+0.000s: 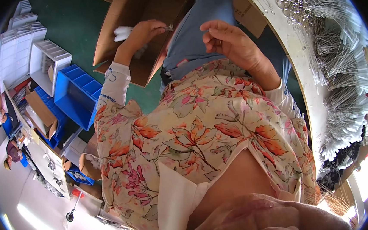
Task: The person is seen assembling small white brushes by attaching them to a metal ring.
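Note:
My left hand [143, 35] is closed around a small bunch of wire-handled brushes [122, 33]. Their white bristle ends stick out on the left of the fist, and the wire loops show past the fingertips on the right. The bunch is over an open cardboard box [114, 47], where more white bristles show below the wrist. My right hand [235, 46] hangs above my lap with its fingers loosely bent and apart, and nothing shows in it. To its right, a large heap of similar brushes [336, 68] with thin wire stems and white bristles lies on a table.
The pale table edge [292, 33] curves along my right side. Left of me stand a blue plastic crate [76, 95] and white plastic crates [50, 60] on a green floor [69, 24]. Two other people sit farther off at the left, by a long workbench.

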